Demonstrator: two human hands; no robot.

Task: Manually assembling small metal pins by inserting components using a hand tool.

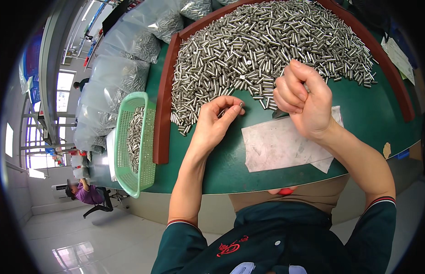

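Left hand pinching a metal pin near the heap

Left thumb and index finger drawn together, a small pin end showing at the tips. Right hand curled into a loose fist, right of that pinch; cannot tell whether it grips anything. A dark flat piece shows just under its fingers.

Just beyond both sets of fingers: the broad heap, loose pins on a green table. Nearer the body, between the wrists, a stained pale sheet.

Left of the left fingers: red-brown rail. Past it, a light-green mesh basket with pins inside. Farther out that way, clear plastic bags, pins bunched in them.

Room: bare tabletop from the left fingers back to the table's near edge; another bare stretch from the right fist out to the right-hand rail.
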